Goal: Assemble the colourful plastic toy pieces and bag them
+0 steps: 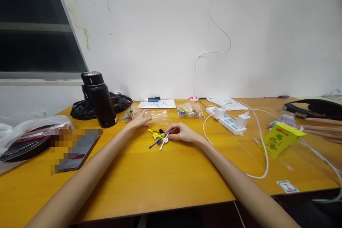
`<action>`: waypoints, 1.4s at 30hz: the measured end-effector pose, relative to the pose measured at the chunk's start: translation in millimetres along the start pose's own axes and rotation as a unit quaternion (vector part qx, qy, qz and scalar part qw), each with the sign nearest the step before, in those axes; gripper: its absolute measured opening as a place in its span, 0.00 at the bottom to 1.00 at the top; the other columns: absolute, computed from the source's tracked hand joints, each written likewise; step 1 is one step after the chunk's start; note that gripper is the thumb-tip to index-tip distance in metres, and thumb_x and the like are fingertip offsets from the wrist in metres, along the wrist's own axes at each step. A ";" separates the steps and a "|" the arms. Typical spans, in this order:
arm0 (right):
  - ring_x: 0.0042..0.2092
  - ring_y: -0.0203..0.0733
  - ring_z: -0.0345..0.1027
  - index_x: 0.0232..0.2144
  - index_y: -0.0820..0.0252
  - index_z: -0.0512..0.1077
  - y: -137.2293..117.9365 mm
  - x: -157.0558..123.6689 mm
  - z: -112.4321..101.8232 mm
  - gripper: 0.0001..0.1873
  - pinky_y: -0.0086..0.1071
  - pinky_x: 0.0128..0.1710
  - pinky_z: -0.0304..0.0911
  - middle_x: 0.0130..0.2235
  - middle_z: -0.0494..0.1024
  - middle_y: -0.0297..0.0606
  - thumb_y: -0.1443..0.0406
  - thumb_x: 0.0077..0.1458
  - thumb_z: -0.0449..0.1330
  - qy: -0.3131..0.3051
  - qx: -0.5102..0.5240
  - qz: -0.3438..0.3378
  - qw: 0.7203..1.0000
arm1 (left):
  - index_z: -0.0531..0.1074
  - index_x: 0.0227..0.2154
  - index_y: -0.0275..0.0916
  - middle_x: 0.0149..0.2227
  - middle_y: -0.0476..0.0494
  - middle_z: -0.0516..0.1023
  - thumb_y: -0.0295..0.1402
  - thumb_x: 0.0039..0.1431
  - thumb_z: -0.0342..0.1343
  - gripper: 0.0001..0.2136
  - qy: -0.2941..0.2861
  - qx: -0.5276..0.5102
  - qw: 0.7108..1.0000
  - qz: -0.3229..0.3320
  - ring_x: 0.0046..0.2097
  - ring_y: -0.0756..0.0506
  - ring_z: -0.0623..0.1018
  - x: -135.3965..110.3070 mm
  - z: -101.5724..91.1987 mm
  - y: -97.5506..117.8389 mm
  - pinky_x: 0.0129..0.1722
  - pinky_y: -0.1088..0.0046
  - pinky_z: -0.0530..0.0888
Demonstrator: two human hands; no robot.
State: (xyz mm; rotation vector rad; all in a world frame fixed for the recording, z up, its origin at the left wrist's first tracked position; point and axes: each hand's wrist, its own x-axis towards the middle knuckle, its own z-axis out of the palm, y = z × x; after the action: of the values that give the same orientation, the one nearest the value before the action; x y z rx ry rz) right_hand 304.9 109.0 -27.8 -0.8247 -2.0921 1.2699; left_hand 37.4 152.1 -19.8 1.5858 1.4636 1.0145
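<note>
My right hand is closed in a pinch on the end of a white plastic arrow at the middle of the table. Yellow, blue, green and black plastic arrows lie bunched just beside its fingertips, some overlapping. To the left, my left hand is open, fingers apart, at the edge of a flat clear plastic bag. Whether it touches the bag is hard to tell. Small bags of coloured pieces lie behind the hands, one on the left and one on the right.
A black bottle and a phone stand and lie at left. A white power strip with looping cables is on the right, near a yellow box and another person's hand. White paper lies by the wall.
</note>
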 end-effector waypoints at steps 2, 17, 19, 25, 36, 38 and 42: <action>0.44 0.45 0.77 0.40 0.62 0.80 -0.3 -0.1 0.6 0.20 0.37 0.49 0.69 0.43 0.83 0.42 0.53 0.51 0.69 -0.001 -0.003 -0.008 1.000 | 0.68 0.58 0.41 0.62 0.31 0.65 0.38 0.51 0.64 0.30 0.001 0.043 0.999 -0.002 0.53 0.37 0.76 0.6 -0.7 1.0 0.37 0.68 0.80; 0.43 0.44 0.76 0.40 0.61 0.79 0.1 0.7 -0.6 0.17 0.36 0.47 0.68 0.42 0.82 0.42 0.54 0.55 0.66 0.001 -0.040 -0.030 0.999 | 0.67 0.56 0.40 0.66 0.33 0.60 0.43 0.63 0.50 0.22 0.091 0.300 0.940 0.135 0.68 0.31 0.59 -28.2 -2.3 -1.1 0.65 0.48 0.59; 0.43 0.44 0.76 0.41 0.61 0.79 1.4 1.2 -0.7 0.17 0.36 0.47 0.68 0.43 0.82 0.42 0.54 0.55 0.66 0.000 -0.042 -0.030 0.999 | 0.67 0.56 0.41 0.64 0.35 0.61 0.42 0.64 0.49 0.20 0.105 0.305 0.930 0.174 0.67 0.33 0.60 -38.4 -1.7 -5.2 0.65 0.51 0.59; 0.43 0.44 0.75 0.42 0.61 0.79 -0.2 1.1 0.3 0.18 0.35 0.45 0.68 0.43 0.82 0.42 0.55 0.55 0.66 0.014 -0.052 -0.018 0.998 | 0.69 0.49 0.43 0.57 0.40 0.68 0.34 0.65 0.48 0.12 0.111 0.258 0.921 0.270 0.63 0.39 0.64 -55.3 -0.2 -8.5 0.66 0.55 0.58; 0.42 0.44 0.75 0.41 0.62 0.80 -3.4 1.1 -0.7 0.20 0.35 0.44 0.68 0.41 0.82 0.42 0.52 0.54 0.66 0.047 -0.065 0.003 0.997 | 0.73 0.45 0.43 0.51 0.42 0.74 0.29 0.62 0.48 0.12 0.014 0.230 0.925 0.303 0.56 0.39 0.70 -68.3 3.9 8.5 0.60 0.59 0.65; 0.39 0.42 0.75 0.42 0.62 0.80 -3.9 0.6 -0.6 0.20 0.34 0.42 0.68 0.40 0.82 0.42 0.52 0.54 0.66 0.040 -0.055 0.009 0.998 | 0.74 0.44 0.42 0.49 0.42 0.76 0.30 0.63 0.48 0.11 -0.013 0.213 0.928 0.305 0.54 0.40 0.72 -70.3 3.9 11.5 0.58 0.61 0.66; 0.36 0.41 0.75 0.44 0.62 0.78 -7.2 -1.1 -0.1 0.22 0.33 0.39 0.69 0.37 0.81 0.41 0.51 0.54 0.67 0.006 -0.004 0.022 1.000 | 0.75 0.43 0.42 0.44 0.44 0.80 0.33 0.65 0.46 0.12 -0.094 0.182 0.938 0.281 0.47 0.43 0.77 -73.8 5.7 15.5 0.50 0.66 0.71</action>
State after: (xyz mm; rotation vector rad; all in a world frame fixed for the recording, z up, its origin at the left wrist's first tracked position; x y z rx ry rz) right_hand 304.1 105.6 -21.5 -0.8846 -2.0817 1.2779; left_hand 46.3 77.2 -13.1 2.3894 1.1276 0.8855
